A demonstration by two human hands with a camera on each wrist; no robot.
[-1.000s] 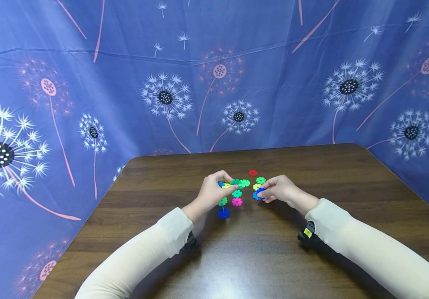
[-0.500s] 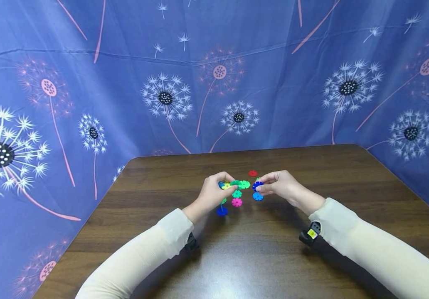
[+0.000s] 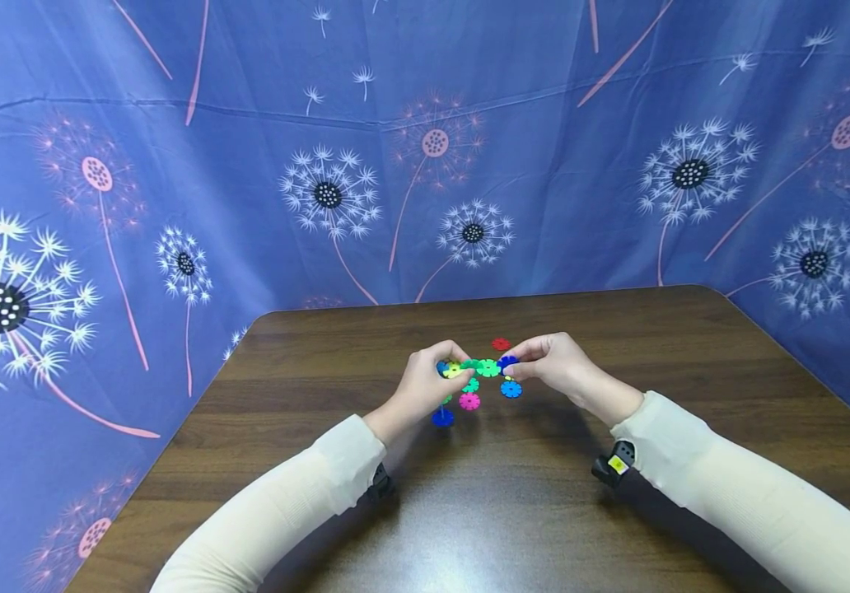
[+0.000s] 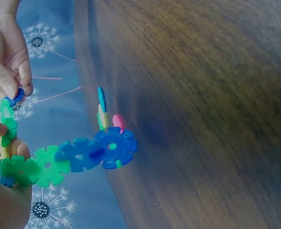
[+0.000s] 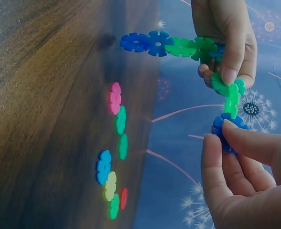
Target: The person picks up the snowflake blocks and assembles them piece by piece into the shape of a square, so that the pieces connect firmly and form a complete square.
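Observation:
My left hand (image 3: 425, 377) pinches a joined chain of plastic snowflake discs above the table. From the hand, one arm of the chain hangs down through a green disc (image 4: 48, 165) to dark blue discs (image 4: 78, 155). The other arm ends in a light green disc (image 5: 232, 101), which points toward my right hand (image 3: 557, 362). Thumb and fingers of the right hand pinch a dark blue snowflake disc (image 5: 218, 127), whose edge meets the light green disc. The left fingers partly cover a yellow disc (image 3: 452, 370) in the chain.
Loose snowflake discs lie on the brown wooden table (image 3: 425, 502): a pink one (image 5: 115, 98), a light blue one (image 5: 103, 167), a yellow one (image 5: 110, 186), a red one (image 3: 501, 343) and several green ones. Behind the table hangs a blue dandelion-print cloth (image 3: 544, 181).
My right hand has lifted the dark blue disc away from the loose discs and brought it left against the chain's light green end. The left hand has stayed nearly in place.

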